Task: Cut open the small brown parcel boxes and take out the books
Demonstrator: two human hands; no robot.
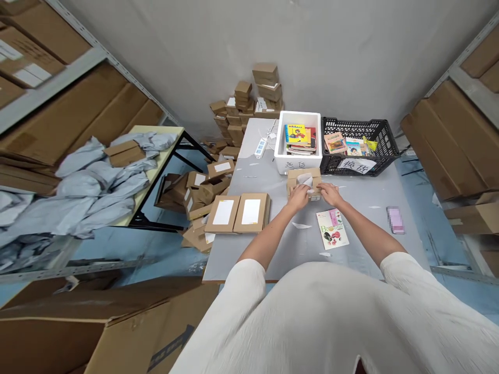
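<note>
A small brown cardboard box [293, 179] lies on the grey table [280, 254], just in front of the white foam bin. Crumpled whitish material [304, 179] shows on its top. My left hand [299, 197] is at the box's near left part, fingers bent, beside the whitish material. At the near right corner of the box is my right hand [330, 194], its fingers curled on the edge. Whether either pinches paper or cardboard is too small to tell. A booklet with fruit pictures [332, 229] lies below my right hand.
Behind the box stand a white foam bin [298, 165] and a black crate [360, 127], both holding books. Flat boxes with white labels [252, 212] lie left; a pixelated pinkish item [396, 220] lies right. Cartons and a table of grey parcels [177, 131] are further left.
</note>
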